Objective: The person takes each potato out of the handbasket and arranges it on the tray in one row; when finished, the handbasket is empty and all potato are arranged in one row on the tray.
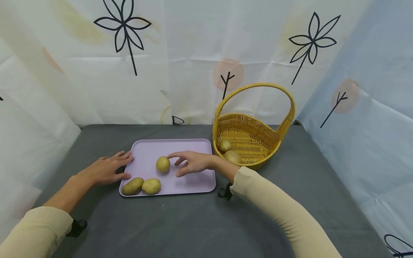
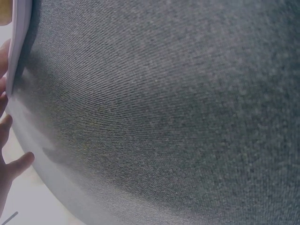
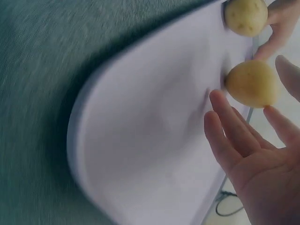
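Note:
A lilac tray (image 1: pixel 180 184) lies on the table with a round potato (image 1: pixel 162 164) near its middle. Two more potatoes, a longer one (image 1: pixel 133 186) and a rounder one (image 1: pixel 151 186), sit side by side at its front left corner. My left hand (image 1: pixel 108 168) rests at the tray's left edge with fingers spread. Over the tray, my right hand (image 1: pixel 193 163) reaches toward the middle potato, index fingertip at its side and thumb apart from it. In the right wrist view its fingers are loosely extended and grip nothing.
A yellow wicker basket (image 1: pixel 248 139) with a tall handle stands at the tray's right, beyond the right forearm. Two potatoes lie in it, a smaller one (image 1: pixel 224 145) and a larger one (image 1: pixel 232 157). A dark grey cloth (image 1: pixel 155 225) covers the table; patterned curtains hang behind and beside it.

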The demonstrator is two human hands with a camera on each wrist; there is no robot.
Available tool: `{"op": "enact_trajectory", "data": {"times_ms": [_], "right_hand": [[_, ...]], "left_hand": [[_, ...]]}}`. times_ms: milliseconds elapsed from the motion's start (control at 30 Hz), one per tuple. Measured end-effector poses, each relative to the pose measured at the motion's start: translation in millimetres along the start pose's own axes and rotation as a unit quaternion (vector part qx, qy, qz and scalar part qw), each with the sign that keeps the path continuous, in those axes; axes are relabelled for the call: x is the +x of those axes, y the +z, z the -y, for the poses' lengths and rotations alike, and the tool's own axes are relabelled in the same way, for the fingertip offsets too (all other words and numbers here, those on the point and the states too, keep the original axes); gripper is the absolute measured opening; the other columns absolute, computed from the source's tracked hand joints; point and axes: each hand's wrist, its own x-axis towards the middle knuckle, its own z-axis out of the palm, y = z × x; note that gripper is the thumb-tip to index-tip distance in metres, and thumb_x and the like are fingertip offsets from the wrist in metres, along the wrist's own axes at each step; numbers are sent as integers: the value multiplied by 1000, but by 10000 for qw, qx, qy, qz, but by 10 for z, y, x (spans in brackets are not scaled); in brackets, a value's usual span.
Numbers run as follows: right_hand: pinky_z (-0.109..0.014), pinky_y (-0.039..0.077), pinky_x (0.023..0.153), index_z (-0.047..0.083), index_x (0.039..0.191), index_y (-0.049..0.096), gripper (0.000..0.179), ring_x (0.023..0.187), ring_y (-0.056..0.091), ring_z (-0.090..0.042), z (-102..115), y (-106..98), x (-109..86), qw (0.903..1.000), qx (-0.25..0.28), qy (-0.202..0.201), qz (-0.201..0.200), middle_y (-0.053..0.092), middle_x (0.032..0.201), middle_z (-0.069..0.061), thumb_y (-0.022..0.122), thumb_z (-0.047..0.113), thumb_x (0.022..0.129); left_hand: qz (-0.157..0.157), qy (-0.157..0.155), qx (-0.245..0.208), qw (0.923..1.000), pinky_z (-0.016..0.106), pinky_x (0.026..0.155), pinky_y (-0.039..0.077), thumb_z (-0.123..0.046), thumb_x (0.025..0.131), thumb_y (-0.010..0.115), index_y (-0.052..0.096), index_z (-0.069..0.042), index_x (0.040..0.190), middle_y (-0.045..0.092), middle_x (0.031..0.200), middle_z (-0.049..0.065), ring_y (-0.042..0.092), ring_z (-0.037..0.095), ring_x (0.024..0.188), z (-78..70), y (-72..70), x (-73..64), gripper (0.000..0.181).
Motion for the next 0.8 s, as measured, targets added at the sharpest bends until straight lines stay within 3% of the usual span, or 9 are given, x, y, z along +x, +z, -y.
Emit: {"op": "enact_trajectory", "data": {"times_ms": [100,333,467,633,800], "right_hand": [[-26,48,94,11,156,31,72,125,58,-28,5,82,104,9998,-28,-91,-184,44,150,-19,68,17,95],[-26,54,81,8,151,41,59,115,62,-22,102,226,274,9988,42,-467,-143,52,141,-19,65,11,97],[-22,51,78,10,140,51,48,111,62,-18,135,273,345,9974,-184,-488,-507,59,133,-15,68,13,95],[-23,49,86,9,131,56,40,112,63,-22,157,302,399,9932,-519,-570,-871,60,132,-12,71,10,93],[-29,47,98,7,132,56,41,119,61,-26,121,277,357,9928,-614,-710,-741,57,138,-9,69,6,93]], "left_hand": [[9,-16,-26,10000,74,94,34,-49,91,67,50,1,144,39,152,26,36,50,138,2,11,-10,75],[45,-17,-111,9999,75,94,33,-52,91,65,49,-1,145,38,153,25,35,50,138,12,7,-3,76],[68,-31,-127,9999,75,95,32,-52,91,65,48,-1,146,37,154,25,34,50,139,20,-2,-2,76],[100,-60,-118,9999,75,96,32,-53,91,65,48,-1,146,37,154,25,34,50,139,24,-9,5,77],[137,-80,-139,9998,75,96,31,-53,91,65,48,-1,146,36,154,25,33,49,140,22,-17,19,78]]}}
